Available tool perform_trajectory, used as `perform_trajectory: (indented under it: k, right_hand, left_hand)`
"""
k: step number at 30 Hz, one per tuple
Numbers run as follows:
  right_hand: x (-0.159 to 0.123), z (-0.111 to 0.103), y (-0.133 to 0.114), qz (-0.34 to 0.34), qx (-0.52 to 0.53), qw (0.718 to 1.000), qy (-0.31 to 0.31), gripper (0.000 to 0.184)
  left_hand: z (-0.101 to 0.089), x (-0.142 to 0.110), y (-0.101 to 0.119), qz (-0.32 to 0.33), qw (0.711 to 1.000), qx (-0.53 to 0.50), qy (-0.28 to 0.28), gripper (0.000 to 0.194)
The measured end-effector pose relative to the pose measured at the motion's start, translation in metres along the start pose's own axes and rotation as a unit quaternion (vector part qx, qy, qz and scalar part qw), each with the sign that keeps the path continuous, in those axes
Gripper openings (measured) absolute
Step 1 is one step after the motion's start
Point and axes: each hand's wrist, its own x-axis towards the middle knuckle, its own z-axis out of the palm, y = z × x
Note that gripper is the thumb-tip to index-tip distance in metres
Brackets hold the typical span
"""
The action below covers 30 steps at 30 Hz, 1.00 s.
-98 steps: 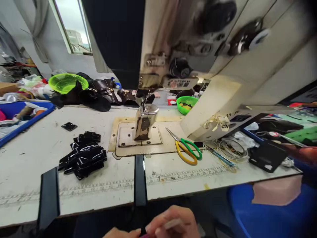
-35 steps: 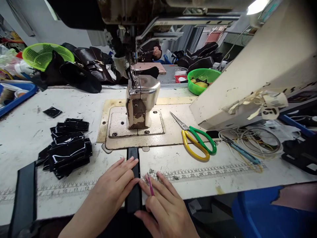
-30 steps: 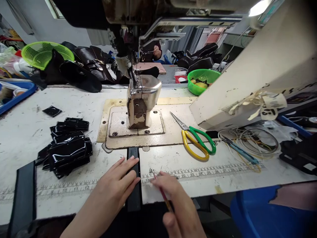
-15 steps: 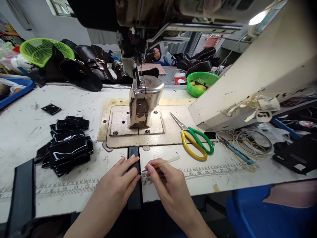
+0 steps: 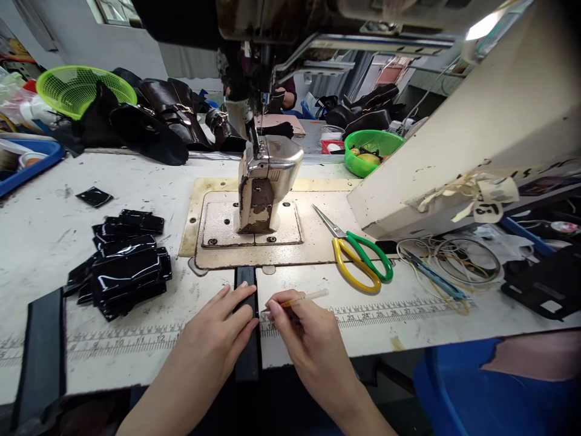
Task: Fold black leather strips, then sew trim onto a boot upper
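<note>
Own hands (image 5: 215, 333) (image 5: 313, 333): two — pen (image 5: 313, 296): one — long black strips (image 5: 247, 360) (image 5: 42, 351): two — green-yellow scissors (image 5: 339, 232): one — green baskets (image 5: 86, 88) (image 5: 358, 163): two.

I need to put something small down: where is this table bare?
Between the single black piece and cream base plate; also between the blue tray and leftmost black strip. Crowded: among the scissors and coiled cords, and around left hand and right hand.

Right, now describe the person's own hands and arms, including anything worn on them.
Both the left hand and the right hand are ungloved. The forearms are bare as far as the picture shows, with no sleeve, watch or bracelet in view. No ring or bright nail polish shows; finer detail is too small to tell.
</note>
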Motion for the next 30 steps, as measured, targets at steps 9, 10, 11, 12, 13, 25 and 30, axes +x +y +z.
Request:
perform_trajectory:
  k: [9, 10, 11, 12, 13, 25, 30]
  right_hand:
    - [-0.0020, 0.0003, 0.0024, 0.003, 0.003, 1.000, 0.004, 0.013]
    - [-0.0021, 0.0006, 0.0024, 0.002, 0.004, 1.000, 0.004, 0.013]
    - [-0.0022, 0.0011, 0.0023, -0.001, 0.004, 1.000, 0.004, 0.013]
    - [-0.0022, 0.0016, 0.0023, -0.004, 0.004, 1.000, 0.002, 0.013]
    - [-0.0022, 0.0020, 0.0023, -0.007, 0.003, 1.000, 0.001, 0.012]
    - [-0.0029, 0.0028, 0.0032, -0.013, -0.011, 1.000, 0.010, 0.012]
    - [-0.0036, 0.0017, 0.0018, -0.006, -0.011, 0.999, 0.038, 0.012]
  left_hand:
    - [-0.0002, 0.0037, 0.0030, 0.011, 0.999, 0.019, 0.025, 0.038]
    - [-0.0007, 0.0036, 0.0032, 0.011, 0.999, 0.021, 0.026, 0.038]
    - [-0.0011, 0.0034, 0.0032, 0.012, 0.999, 0.023, 0.026, 0.037]
    - [-0.0015, 0.0030, 0.0031, 0.013, 0.999, 0.024, 0.027, 0.037]
    - [-0.0016, 0.0027, 0.0030, 0.013, 0.999, 0.024, 0.029, 0.037]
    - [0.0022, 0.0021, 0.0012, 0.017, 0.999, 0.018, 0.038, 0.032]
    - [0.0023, -0.0015, -0.0003, 0.008, 1.000, 0.004, 0.018, 0.030]
